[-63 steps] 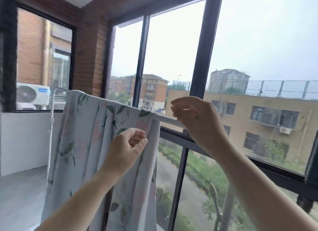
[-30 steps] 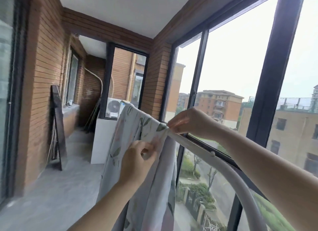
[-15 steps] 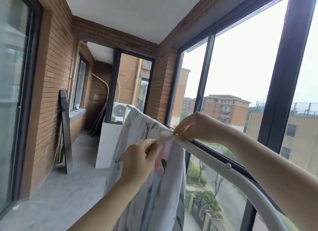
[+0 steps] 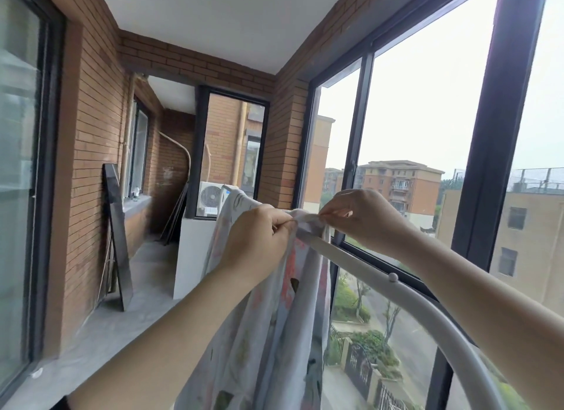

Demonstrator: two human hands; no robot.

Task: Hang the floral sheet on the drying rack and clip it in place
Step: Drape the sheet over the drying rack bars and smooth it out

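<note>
White rail (image 4: pixel 366 266): one sheet (image 4: pixel 274 333), two pinching hands (image 4: pixel 308 223).

The floral sheet (image 4: pixel 268 333) hangs over the rack rail (image 4: pixel 381 284), which runs from my 5 o'clock toward 11. My left grip (image 4: pixel 259 241) pinches the sheet's top edge at 9 o'clock of my right grip (image 4: pixel 357 217). The window (image 4: pixel 427 119) lies behind at 2 o'clock.
</note>
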